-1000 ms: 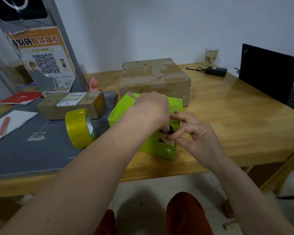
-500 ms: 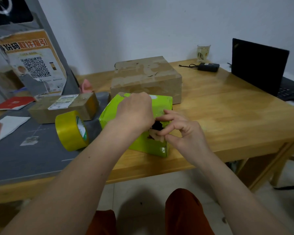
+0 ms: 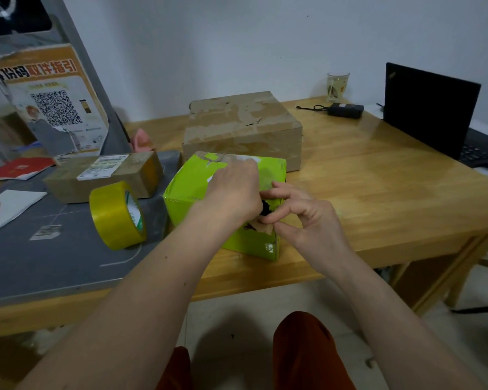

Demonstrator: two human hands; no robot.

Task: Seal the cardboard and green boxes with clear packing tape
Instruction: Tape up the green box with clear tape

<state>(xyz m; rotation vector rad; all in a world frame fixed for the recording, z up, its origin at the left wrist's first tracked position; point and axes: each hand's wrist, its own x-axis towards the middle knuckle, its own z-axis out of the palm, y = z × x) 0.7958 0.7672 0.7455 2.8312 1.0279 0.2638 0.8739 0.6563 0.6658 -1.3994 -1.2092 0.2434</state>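
Surface: wooden table (image 3: 378, 192), grey mat (image 3: 40, 263) on its left part.
Left hand (image 3: 231, 192): fingers curled down over green box (image 3: 186, 192), at its torn near corner.
Right hand (image 3: 302, 218): thumb and forefinger pinch the torn flap there.
Advice: likely best to press the flap flat before taping.
Tape roll (image 3: 116, 215): on edge, just beside the box.
Cardboard box (image 3: 243, 128): behind.
Room: white wall, laptop (image 3: 428, 111) at right.

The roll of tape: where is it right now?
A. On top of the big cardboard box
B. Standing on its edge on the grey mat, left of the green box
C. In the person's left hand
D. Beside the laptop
B: the roll of tape stands on edge on the grey mat, left of the green box, in neither hand.
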